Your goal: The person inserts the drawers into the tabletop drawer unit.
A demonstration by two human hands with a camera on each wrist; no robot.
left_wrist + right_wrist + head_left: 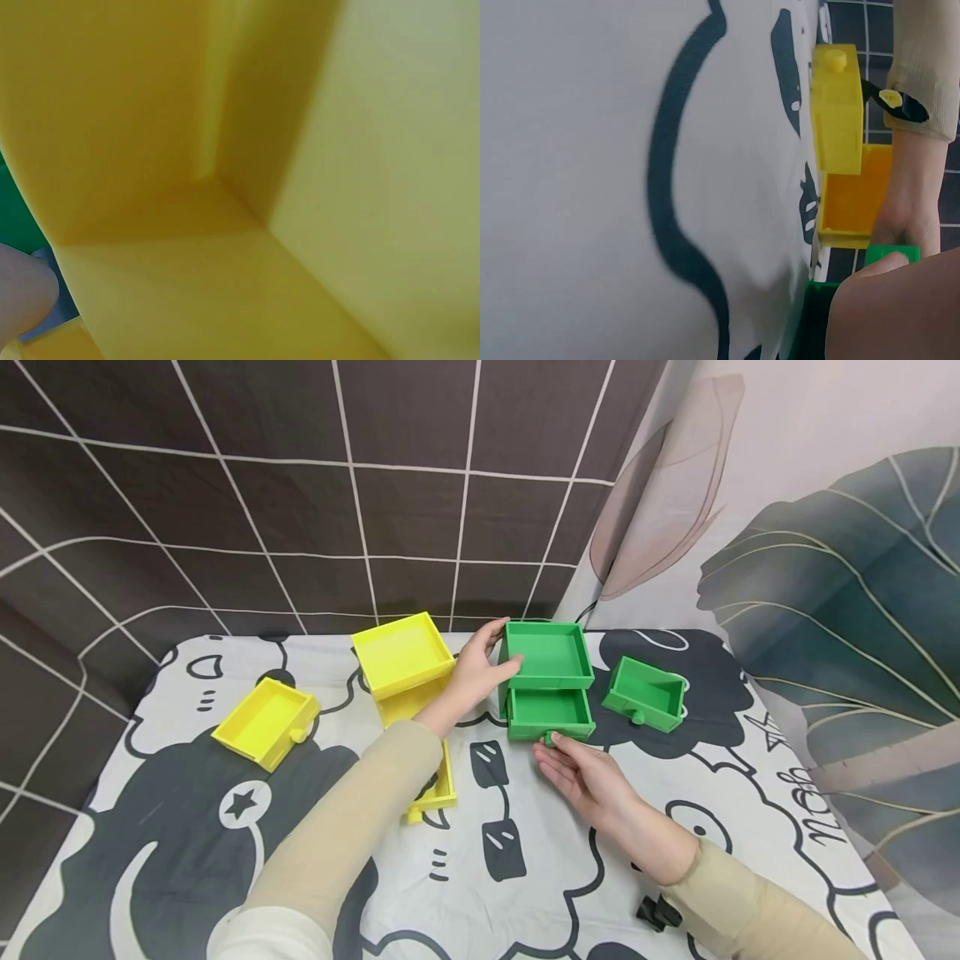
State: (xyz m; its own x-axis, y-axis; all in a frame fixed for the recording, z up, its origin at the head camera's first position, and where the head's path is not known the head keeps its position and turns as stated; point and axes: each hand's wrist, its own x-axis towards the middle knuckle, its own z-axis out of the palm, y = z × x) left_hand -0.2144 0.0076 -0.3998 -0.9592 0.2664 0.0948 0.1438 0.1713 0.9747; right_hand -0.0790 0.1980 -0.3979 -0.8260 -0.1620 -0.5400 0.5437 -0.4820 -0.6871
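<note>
A small green drawer cabinet stands right of the middle in the head view, its green drawer sticking out below the tray-like top. My left hand holds the cabinet's left side, thumb over the top rim and fingers toward the back corner. With thumb and fingers, my right hand pinches the drawer's round knob. To the left, partly behind my left arm, is a yellow cabinet with a yellow drawer pulled out toward me. Yellow walls fill most of the left wrist view.
A loose yellow drawer lies at the left, and a loose green drawer lies right of the green cabinet. A small black object is beside my right sleeve. Behind the patterned cloth hangs a dark gridded curtain.
</note>
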